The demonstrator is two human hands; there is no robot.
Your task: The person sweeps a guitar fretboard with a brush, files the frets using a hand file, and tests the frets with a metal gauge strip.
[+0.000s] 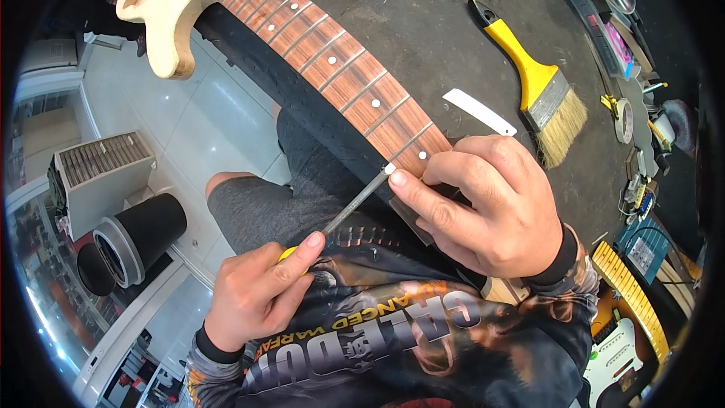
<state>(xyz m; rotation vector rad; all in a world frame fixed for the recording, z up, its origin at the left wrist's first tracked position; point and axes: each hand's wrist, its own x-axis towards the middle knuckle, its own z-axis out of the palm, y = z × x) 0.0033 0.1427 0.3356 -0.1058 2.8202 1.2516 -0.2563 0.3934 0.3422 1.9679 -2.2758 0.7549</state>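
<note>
A guitar neck [332,60] with a brown fretboard and white dot inlays runs diagonally from a pale wooden guitar body [162,11]. My right hand [487,208] is closed around the near end of the neck, a fingertip beside a small white piece [389,169] at the fretboard's corner. My left hand [260,291] grips the yellow handle of a thin metal file [356,200]. The file slants up to the right, its tip at the white piece. My right palm and the neck's end under it are hidden.
On the dark bench [408,23] lie a yellow-handled brush [529,68], a white strip [479,112] and a tape roll [624,121]. Another guitar [619,355] stands at lower right. A black bin [151,230] and a boxy container [106,174] are on the floor at left.
</note>
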